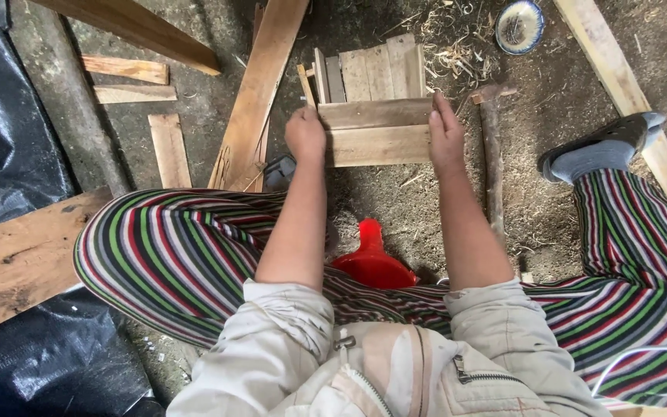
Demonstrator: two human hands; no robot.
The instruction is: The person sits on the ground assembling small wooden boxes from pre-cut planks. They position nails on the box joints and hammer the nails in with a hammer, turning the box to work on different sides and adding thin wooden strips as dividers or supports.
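Both hands grip a small wooden crate, seen from the head camera: the left hand is curled closed around the left end of its front boards, and the right hand lies flat with fingers extended against the right end. That wooden crate rests on the dirt floor just beyond the person's striped trousers. A red plastic scoop lies between the knees. A long plank leans past the left hand, and a round bowl sits farther off.
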